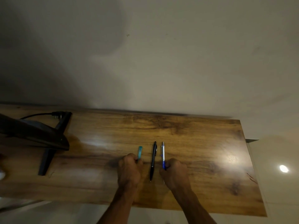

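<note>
Three pens lie side by side on a wooden table (202,159), pointing away from me. My left hand (128,170) has its fingers curled round the near end of a teal pen (140,152), whose far end sticks out beyond the fingers. A black pen (153,160) lies free between my hands. My right hand (174,172) grips the blue lower part of a silver and blue pen (163,153), whose tip shows below the hand.
A dark monitor (32,133) on a black stand (47,160) occupies the table's left part, with a black cable and plug (55,114) behind it. A pale wall rises behind the table. The table's right edge (252,167) borders a glossy floor.
</note>
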